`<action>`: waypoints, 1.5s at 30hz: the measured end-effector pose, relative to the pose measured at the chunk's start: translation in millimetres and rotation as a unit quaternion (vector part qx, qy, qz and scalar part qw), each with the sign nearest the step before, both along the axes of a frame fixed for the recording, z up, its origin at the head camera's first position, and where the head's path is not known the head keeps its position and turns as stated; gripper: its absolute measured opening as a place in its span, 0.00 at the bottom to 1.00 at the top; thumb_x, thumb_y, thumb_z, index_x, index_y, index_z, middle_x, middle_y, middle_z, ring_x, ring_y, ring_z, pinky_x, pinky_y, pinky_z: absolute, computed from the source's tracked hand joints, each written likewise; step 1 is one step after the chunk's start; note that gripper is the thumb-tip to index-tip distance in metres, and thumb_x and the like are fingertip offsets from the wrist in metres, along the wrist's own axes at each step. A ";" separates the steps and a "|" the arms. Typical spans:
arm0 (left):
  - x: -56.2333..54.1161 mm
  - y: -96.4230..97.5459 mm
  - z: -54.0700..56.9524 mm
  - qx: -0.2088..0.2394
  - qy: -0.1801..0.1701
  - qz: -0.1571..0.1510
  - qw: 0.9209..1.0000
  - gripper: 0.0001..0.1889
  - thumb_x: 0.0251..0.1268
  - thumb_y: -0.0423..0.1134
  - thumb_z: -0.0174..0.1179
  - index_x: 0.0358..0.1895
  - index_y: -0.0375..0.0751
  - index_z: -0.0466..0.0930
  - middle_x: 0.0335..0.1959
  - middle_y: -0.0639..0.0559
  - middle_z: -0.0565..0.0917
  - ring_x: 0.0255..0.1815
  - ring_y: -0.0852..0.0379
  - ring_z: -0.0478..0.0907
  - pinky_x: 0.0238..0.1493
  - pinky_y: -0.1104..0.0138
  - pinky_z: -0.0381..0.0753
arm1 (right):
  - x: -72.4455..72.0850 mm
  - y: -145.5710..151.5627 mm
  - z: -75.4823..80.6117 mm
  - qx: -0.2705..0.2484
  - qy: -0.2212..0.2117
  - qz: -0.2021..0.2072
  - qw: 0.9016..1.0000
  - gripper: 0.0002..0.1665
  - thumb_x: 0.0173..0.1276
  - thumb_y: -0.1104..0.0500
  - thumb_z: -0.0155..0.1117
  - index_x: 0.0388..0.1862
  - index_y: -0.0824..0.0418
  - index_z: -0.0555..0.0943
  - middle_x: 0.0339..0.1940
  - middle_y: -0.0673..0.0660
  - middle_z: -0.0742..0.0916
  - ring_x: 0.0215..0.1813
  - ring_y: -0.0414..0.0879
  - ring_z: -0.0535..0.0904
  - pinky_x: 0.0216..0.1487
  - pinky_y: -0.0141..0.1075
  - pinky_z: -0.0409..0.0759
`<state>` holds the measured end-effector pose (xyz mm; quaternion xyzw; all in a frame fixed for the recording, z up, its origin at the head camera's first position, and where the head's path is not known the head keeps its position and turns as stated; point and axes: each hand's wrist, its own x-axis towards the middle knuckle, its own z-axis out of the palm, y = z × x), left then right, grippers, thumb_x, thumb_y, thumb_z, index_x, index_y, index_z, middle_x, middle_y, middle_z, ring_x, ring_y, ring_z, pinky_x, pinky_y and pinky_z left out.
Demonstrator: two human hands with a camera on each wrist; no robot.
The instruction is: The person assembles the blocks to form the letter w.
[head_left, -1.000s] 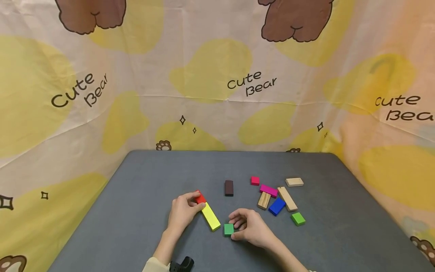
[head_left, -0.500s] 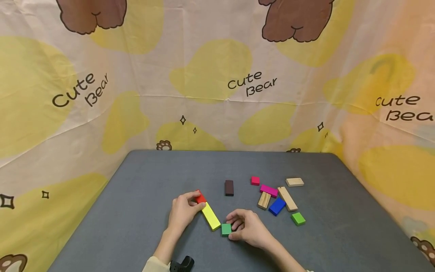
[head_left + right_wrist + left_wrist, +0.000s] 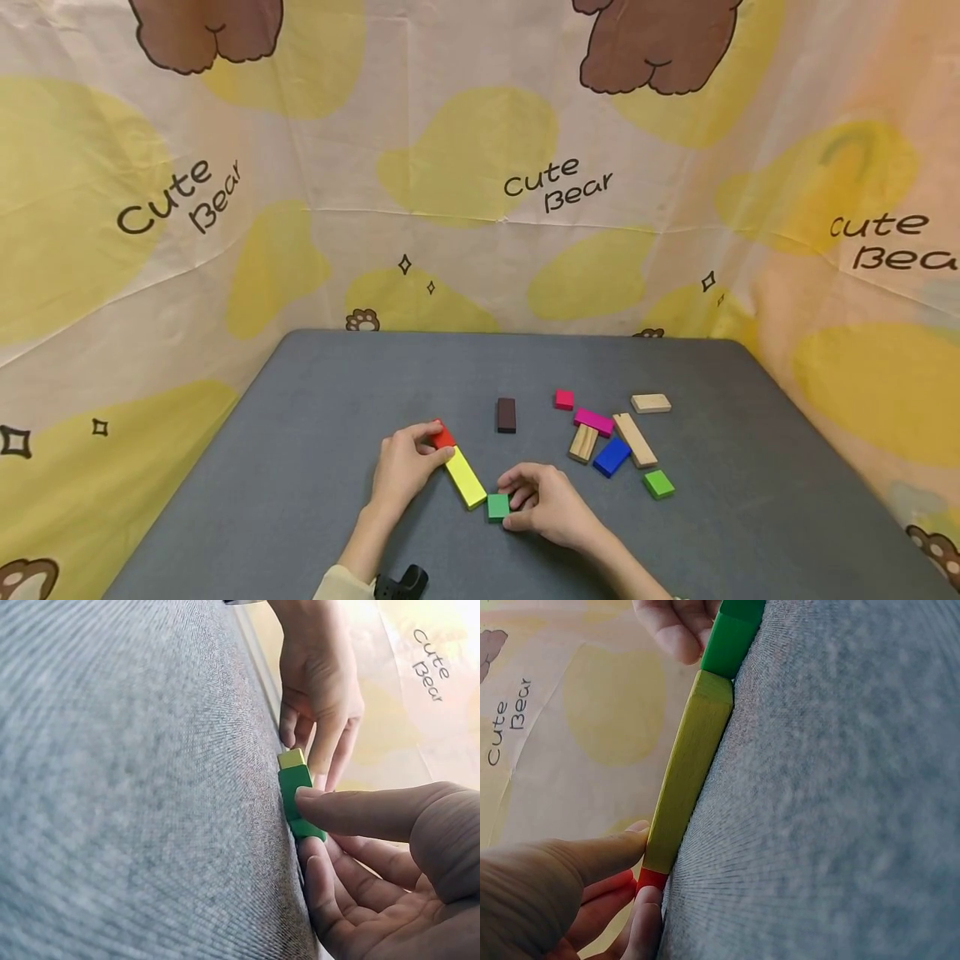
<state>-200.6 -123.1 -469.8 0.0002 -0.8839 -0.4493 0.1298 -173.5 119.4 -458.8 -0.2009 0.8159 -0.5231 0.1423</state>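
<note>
In the head view a red block (image 3: 444,436) and a longer yellow block (image 3: 466,477) lie end to end on the table in a slanted row. My left hand (image 3: 406,468) holds the red block, thumb by the joint with the yellow one. The left wrist view shows that thumb against the side of the yellow block (image 3: 686,780), with fingers about the red block (image 3: 652,879). My right hand (image 3: 551,504) grips a green block (image 3: 498,507) between thumb and fingers. This green block (image 3: 295,791) sits right at the yellow block's near end, a little turned from its line.
Right of centre lies a loose group: a magenta block (image 3: 593,421), a blue block (image 3: 612,457), a striped wooden block (image 3: 583,442) and a long plain one (image 3: 634,439). Around it are a pink-red block (image 3: 564,399), a pale block (image 3: 650,403), a light-green block (image 3: 659,484) and a dark-brown block (image 3: 506,415).
My right hand has slid the green block a short way left, up to the yellow block's end, and then nearly stopped. The left hand and the red and yellow blocks have stayed put.
</note>
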 end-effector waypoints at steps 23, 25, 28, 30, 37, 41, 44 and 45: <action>0.5 -0.1 0.2 -0.001 -0.002 -0.002 1.000 0.23 0.51 0.38 0.76 0.53 0.38 0.86 0.43 0.47 0.87 0.25 0.63 0.78 0.24 0.65 0.75 | 0.2 -0.4 -0.2 0.009 -0.015 0.007 1.000 0.21 0.52 0.71 0.77 0.46 0.64 0.83 0.38 0.51 0.84 0.37 0.48 0.78 0.36 0.35 0.78; 0.6 -0.2 0.5 0.000 -0.003 -0.002 1.000 0.23 0.51 0.38 0.76 0.53 0.39 0.86 0.42 0.47 0.87 0.25 0.63 0.78 0.24 0.64 0.75 | 0.1 -0.5 -0.2 0.009 -0.015 0.006 1.000 0.21 0.52 0.71 0.77 0.46 0.63 0.83 0.38 0.51 0.84 0.37 0.49 0.78 0.36 0.35 0.78; 0.7 -0.2 0.8 0.002 -0.004 -0.003 1.000 0.23 0.51 0.38 0.76 0.53 0.39 0.86 0.43 0.47 0.87 0.26 0.63 0.79 0.24 0.64 0.75 | 0.2 -0.6 0.0 0.009 -0.014 0.006 1.000 0.21 0.52 0.71 0.77 0.46 0.63 0.83 0.38 0.51 0.84 0.37 0.48 0.78 0.36 0.35 0.78; 0.9 -0.3 1.0 0.004 -0.005 -0.003 1.000 0.23 0.51 0.38 0.76 0.52 0.39 0.86 0.44 0.47 0.86 0.26 0.63 0.79 0.24 0.64 0.75 | 0.4 -0.7 0.4 0.011 -0.012 0.005 1.000 0.21 0.51 0.71 0.77 0.46 0.63 0.83 0.38 0.51 0.84 0.37 0.48 0.78 0.36 0.35 0.78; 0.1 -1.0 0.7 0.007 -0.003 -0.006 1.000 0.22 0.51 0.38 0.76 0.52 0.39 0.86 0.43 0.46 0.87 0.26 0.63 0.80 0.24 0.64 0.75 | 0.5 -0.5 1.8 0.014 -0.012 0.006 1.000 0.21 0.51 0.71 0.77 0.46 0.63 0.83 0.38 0.51 0.84 0.38 0.48 0.78 0.36 0.34 0.78; 0.4 -1.1 0.2 0.008 -0.003 -0.007 1.000 0.22 0.51 0.37 0.76 0.52 0.39 0.86 0.43 0.46 0.87 0.25 0.63 0.79 0.24 0.64 0.75 | 0.3 -0.3 1.4 0.012 -0.017 0.007 1.000 0.21 0.51 0.71 0.77 0.46 0.63 0.83 0.38 0.51 0.84 0.38 0.49 0.78 0.36 0.35 0.78; 0.6 -0.8 0.3 0.008 -0.006 -0.005 1.000 0.22 0.51 0.38 0.76 0.53 0.39 0.86 0.44 0.47 0.86 0.25 0.63 0.79 0.24 0.64 0.75 | 0.2 0.0 0.9 0.009 -0.018 0.006 1.000 0.22 0.51 0.72 0.77 0.46 0.63 0.83 0.39 0.51 0.84 0.38 0.49 0.78 0.36 0.35 0.78; 0.6 -0.7 0.4 0.008 -0.008 -0.004 1.000 0.22 0.51 0.38 0.76 0.53 0.39 0.86 0.43 0.47 0.87 0.25 0.63 0.79 0.24 0.64 0.75 | 0.2 0.2 0.9 0.008 -0.018 0.006 1.000 0.22 0.51 0.72 0.77 0.46 0.63 0.83 0.39 0.51 0.84 0.38 0.49 0.78 0.36 0.35 0.78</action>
